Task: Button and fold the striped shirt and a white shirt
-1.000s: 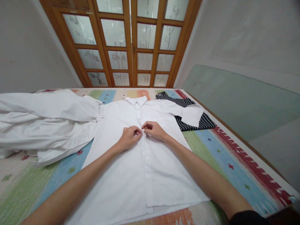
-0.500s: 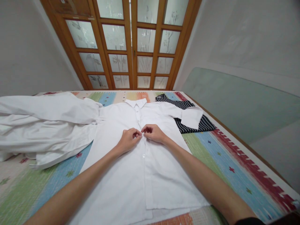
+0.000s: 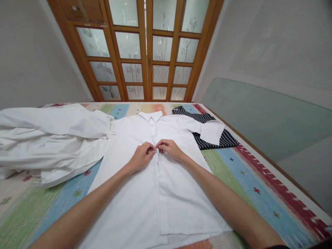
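A white button-up shirt (image 3: pixel 127 204) lies spread on its back, collar (image 3: pixel 151 116) away from me. Its front edges overlap from the collar down to about where my hands meet, and part slightly at the bottom hem. My left hand (image 3: pixel 143 154) pinches the front placket from the left side, fingertips closed on the cloth. From the right, my right hand (image 3: pixel 169 148) pinches the same spot, its fingertips almost touching the left ones. The button between them is hidden by my fingers. Below, another small button (image 3: pixel 158 174) shows on the placket.
More white clothing (image 3: pixel 52 145) is heaped at the left. A black-and-white striped garment (image 3: pixel 225 139) lies partly under the shirt's right sleeve. Beneath is a colourful striped cloth (image 3: pixel 249 180). Behind stand wooden doors with glass panes (image 3: pixel 131 45); a pale green panel (image 3: pixel 259 110) leans at the right.
Both hands stay at the same part of the placket, with small finger shifts. The placket cloth below them has moved slightly, and the view has tilted a little upward.
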`<state>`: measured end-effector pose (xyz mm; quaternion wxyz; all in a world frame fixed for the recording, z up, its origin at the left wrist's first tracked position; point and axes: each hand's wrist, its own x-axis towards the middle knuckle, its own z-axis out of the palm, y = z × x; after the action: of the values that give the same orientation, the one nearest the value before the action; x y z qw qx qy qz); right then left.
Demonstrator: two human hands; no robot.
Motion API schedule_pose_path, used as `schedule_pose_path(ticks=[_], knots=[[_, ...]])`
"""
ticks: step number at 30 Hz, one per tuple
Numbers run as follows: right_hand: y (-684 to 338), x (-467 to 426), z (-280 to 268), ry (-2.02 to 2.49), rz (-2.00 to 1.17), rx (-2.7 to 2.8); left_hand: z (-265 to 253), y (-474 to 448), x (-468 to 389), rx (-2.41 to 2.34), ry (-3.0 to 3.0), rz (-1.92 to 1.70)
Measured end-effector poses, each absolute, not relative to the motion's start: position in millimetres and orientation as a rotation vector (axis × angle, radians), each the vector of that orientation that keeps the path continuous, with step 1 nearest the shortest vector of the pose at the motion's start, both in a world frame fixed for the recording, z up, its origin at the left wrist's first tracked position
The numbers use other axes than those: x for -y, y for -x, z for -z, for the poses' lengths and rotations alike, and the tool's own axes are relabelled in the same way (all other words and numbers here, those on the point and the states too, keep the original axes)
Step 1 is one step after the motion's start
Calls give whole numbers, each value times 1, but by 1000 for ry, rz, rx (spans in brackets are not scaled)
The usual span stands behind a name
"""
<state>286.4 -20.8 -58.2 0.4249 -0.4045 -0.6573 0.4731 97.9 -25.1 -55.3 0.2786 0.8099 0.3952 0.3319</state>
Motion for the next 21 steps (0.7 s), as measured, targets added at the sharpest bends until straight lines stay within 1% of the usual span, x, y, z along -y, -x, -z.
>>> schedule_pose_path(ticks=[4,10,21], knots=[[-286,20,61,995,-1174,1636,55,-98,25,-1048,-2180,-872],[-285,23,61,1050,-1011,1755,54,-98,27,-1087,-2156,-853],[-286,25,60,1079,-890,1814,49,-98,29,-1111,-2043,-945]])
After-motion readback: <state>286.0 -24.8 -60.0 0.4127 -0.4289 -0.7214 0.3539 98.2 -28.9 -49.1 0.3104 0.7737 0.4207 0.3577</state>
